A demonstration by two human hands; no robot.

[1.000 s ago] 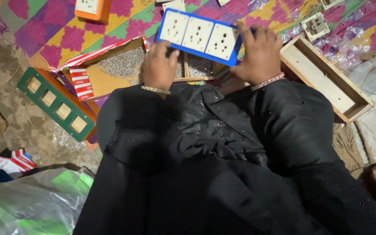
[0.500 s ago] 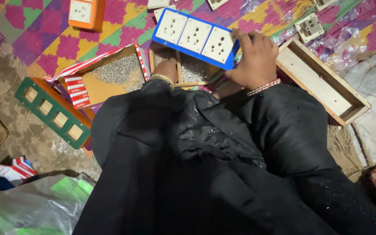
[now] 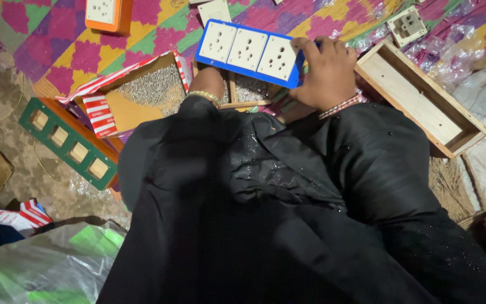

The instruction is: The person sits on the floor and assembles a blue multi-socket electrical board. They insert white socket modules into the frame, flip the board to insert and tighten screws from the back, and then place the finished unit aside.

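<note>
My right hand grips the right end of a blue socket board that carries three white sockets, holding it tilted above my lap. My left hand is hidden under the board; only its wrist with a beaded bangle shows, reaching into a small wooden box of small metal parts below the board. Whether the left hand holds anything cannot be seen. My black sleeves and robe fill the lower view.
A red-striped carton of screws lies left of the wrist. A green frame with square openings lies further left, an empty wooden box to the right, an orange socket box far left, a plastic bag near.
My left hand let go of the board's left end and slid beneath it into the small box. The right hand keeps holding the board, which tilted slightly.
</note>
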